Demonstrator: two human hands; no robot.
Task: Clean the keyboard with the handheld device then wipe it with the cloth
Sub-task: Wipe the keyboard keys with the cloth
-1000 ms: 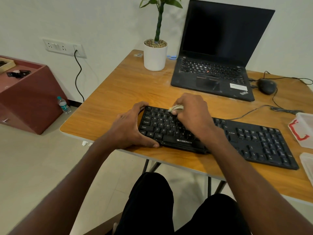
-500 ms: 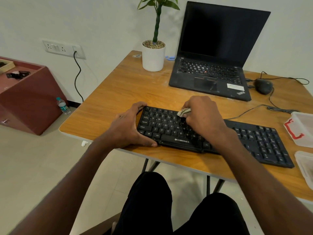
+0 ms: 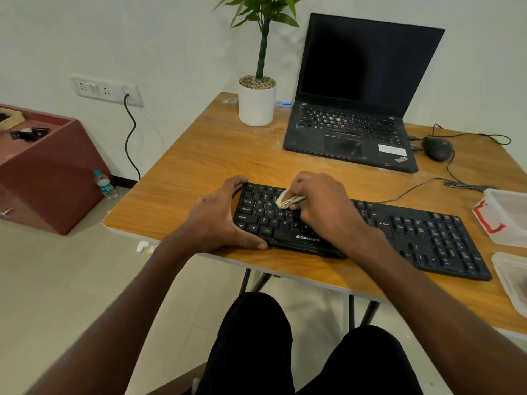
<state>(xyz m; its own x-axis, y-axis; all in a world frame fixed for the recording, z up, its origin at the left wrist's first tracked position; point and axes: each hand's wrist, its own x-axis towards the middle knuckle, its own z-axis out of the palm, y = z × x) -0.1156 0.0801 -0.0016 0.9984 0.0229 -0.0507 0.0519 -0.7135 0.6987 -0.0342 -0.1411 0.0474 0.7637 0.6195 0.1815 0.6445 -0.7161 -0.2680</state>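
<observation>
Left to right. Cabinet [image 3: 42, 166] sitting on the floor at far left, bottle [image 3: 105, 185] standing beside it near the table's left edge. Table [image 3: 199, 155] showing bare wood behind the keyboard. Left hand [image 3: 219, 218] gripping the keyboard's left end, thumb lying along the front edge, fingers curling over the back corner. Keyboard [image 3: 427, 238] lying close to the table's near edge, running rightward. Right hand [image 3: 322, 206] pinching a wadded cloth [image 3: 286, 199], pressing it on the upper-left keys. Pot [image 3: 256, 104] standing at the back with a plant in pebbles, laptop [image 3: 356, 109] sitting open beside it, mouse [image 3: 437, 148] further right. Two clear tubs [image 3: 507, 220] sitting at the right edge; contents unclear.
</observation>
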